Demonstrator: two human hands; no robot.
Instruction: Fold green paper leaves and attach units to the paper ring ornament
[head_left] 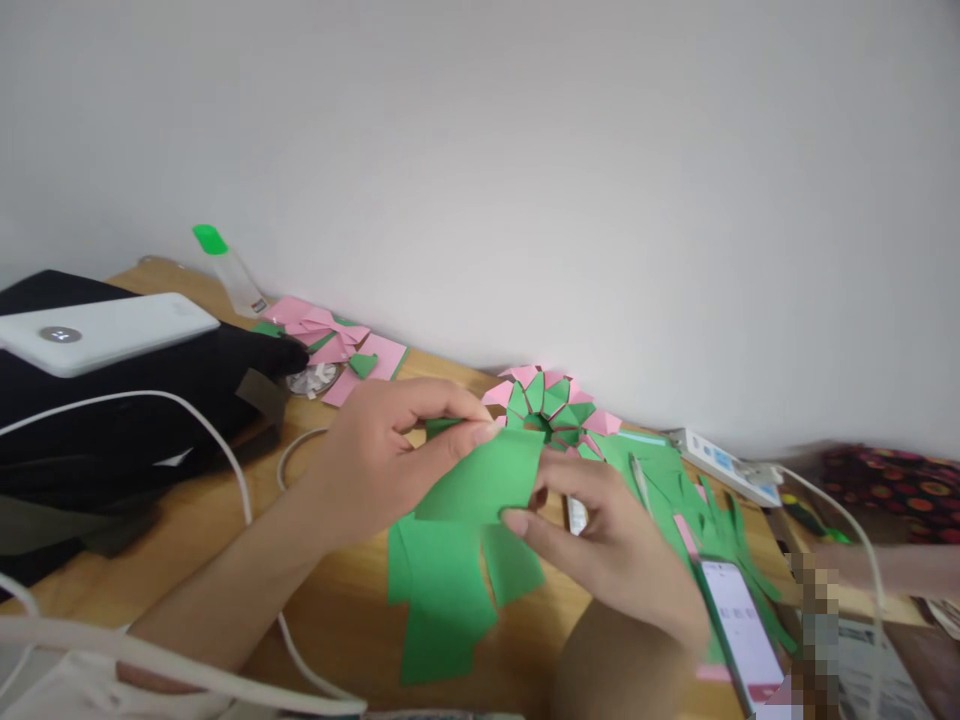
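A green paper piece (480, 482) is held up over the table between both hands. My left hand (405, 450) pinches its top edge between thumb and index finger. At the paper's right side is my right hand (600, 530), its thumb at the lower right corner and its fingers partly behind the sheet. Below lie several loose green paper pieces (442, 610) on the wooden table (337, 625). Just behind the hands stands a ring of folded green and pink paper (555, 397).
Pink and green scraps (322, 330), a glue bottle (231, 270) and a white power bank (112, 330) on black cloth are left. Right are green strips (697, 510), a phone (742, 630), a power strip (724, 465) and another person's arm (892, 568). White cables cross the left front.
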